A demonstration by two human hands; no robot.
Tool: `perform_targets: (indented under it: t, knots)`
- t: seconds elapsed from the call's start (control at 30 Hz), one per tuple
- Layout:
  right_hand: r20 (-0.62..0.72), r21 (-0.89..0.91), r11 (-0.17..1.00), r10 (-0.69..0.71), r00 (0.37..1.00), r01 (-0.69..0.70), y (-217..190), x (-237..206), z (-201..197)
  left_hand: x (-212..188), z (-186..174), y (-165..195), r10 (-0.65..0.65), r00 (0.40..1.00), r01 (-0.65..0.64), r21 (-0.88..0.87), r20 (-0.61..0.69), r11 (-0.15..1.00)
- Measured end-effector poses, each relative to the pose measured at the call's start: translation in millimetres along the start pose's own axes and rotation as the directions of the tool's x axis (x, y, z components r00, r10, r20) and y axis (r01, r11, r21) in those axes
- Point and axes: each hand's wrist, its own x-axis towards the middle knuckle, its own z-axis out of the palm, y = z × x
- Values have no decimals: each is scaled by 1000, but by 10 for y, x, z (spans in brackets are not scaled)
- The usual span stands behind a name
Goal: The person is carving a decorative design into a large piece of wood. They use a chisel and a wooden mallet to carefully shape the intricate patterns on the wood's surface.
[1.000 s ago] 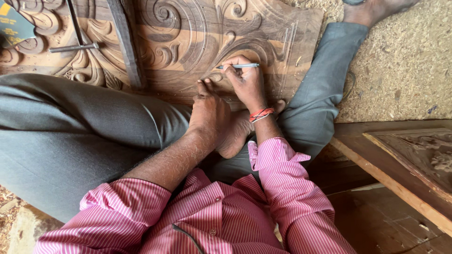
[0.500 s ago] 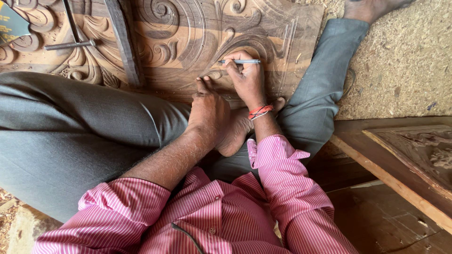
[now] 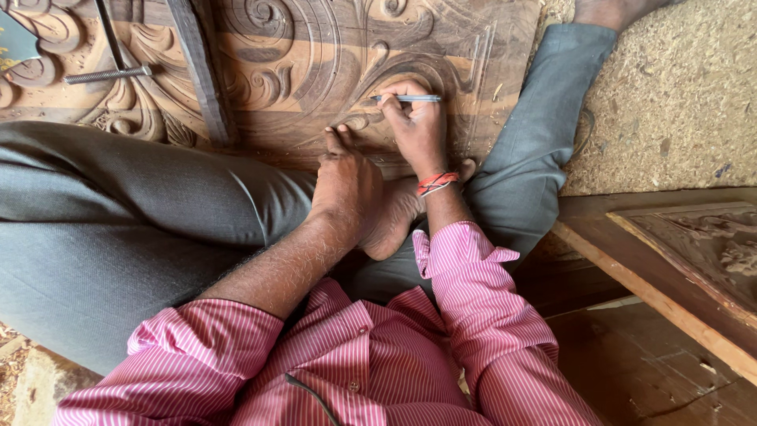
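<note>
While the right hand (image 3: 418,130) pinches a pen (image 3: 408,99) at upper centre of the frame, the pen lies nearly level, its long axis running left-right, tip pointing left onto the carved panel (image 3: 315,55). Just left and lower, the left hand (image 3: 343,181) rests flat, fingers together, holding nothing, fingertips touching the panel's lower edge. A metal rod (image 3: 106,76) lies at upper left, well apart.

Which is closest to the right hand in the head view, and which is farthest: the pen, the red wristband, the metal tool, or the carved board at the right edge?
From the right hand:
1. Pen, held in its fingers, just above the hand.
2. Red wristband, on its wrist, just below.
3. Carved board, far right and lower.
4. Metal tool, far upper left on the carved panel.
</note>
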Motion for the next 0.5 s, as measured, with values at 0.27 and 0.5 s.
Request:
perform_targets:
  t: [0.27,0.5]
  knots:
    - [11,-54,998,32,999,-32,94,-22,-15,-3,11,6,-13,1000,13,-11,-14,1000]
    - [5,33,999,-2,1000,2,109,7,-55,3,2,-2,16,1000,-16,19,18,1000]
